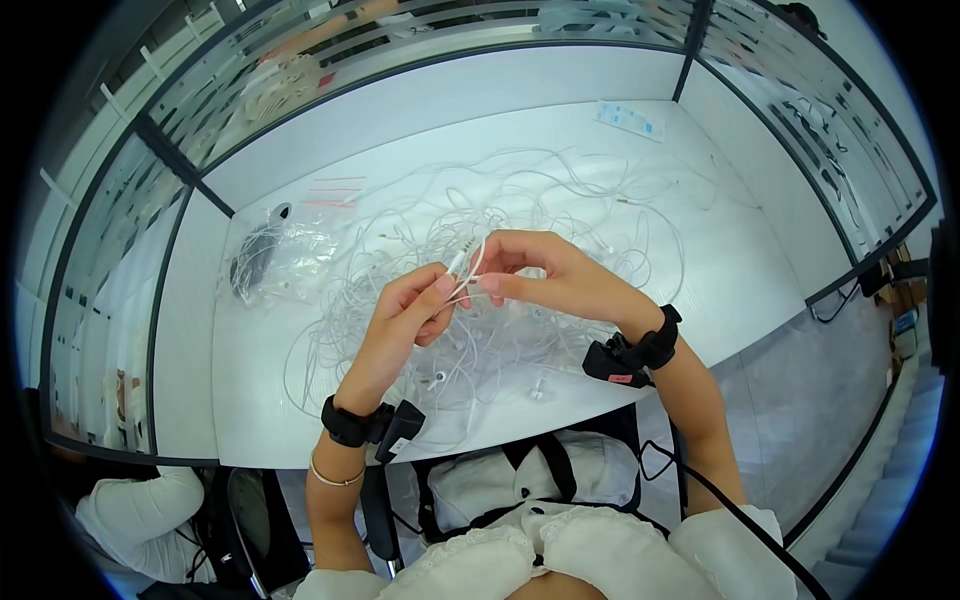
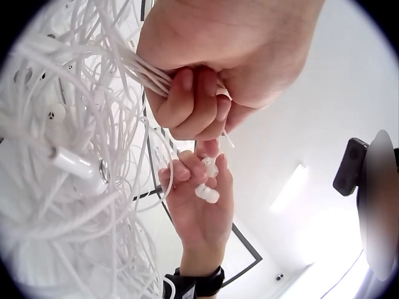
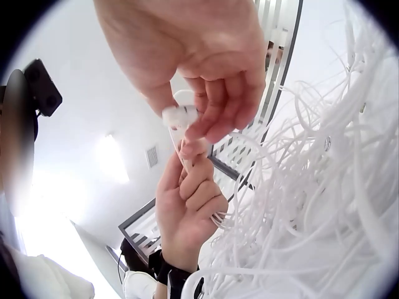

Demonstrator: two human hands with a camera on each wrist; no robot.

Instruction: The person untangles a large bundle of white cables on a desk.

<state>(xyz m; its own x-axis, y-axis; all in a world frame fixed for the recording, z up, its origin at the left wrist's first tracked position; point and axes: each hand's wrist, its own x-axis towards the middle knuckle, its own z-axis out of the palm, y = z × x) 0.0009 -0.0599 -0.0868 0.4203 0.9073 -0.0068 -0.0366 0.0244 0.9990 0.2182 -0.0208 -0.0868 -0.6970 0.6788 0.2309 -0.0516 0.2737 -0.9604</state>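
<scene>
White earphone cables lie in a large tangled heap (image 1: 480, 350) on the white table. Above the heap, the left hand (image 1: 408, 312) grips a bundle of thin white cables (image 2: 146, 73), its fingers curled round them. Close beside it, the right hand (image 1: 560, 275) pinches white earbuds (image 3: 181, 116) between thumb and fingers. In the left wrist view two earbuds (image 2: 207, 194) show at the right hand's fingers. A white plug (image 1: 457, 262) with a metal tip sticks up from the left hand. The hands nearly meet.
On the left of the table is a clear plastic bag (image 1: 300, 255) near a dark oval object (image 1: 255, 262). A blue-and-white packet (image 1: 630, 121) lies at the back right. Low white partitions (image 1: 450, 95) surround the table. Another person's white sleeve (image 1: 150, 510) shows at lower left.
</scene>
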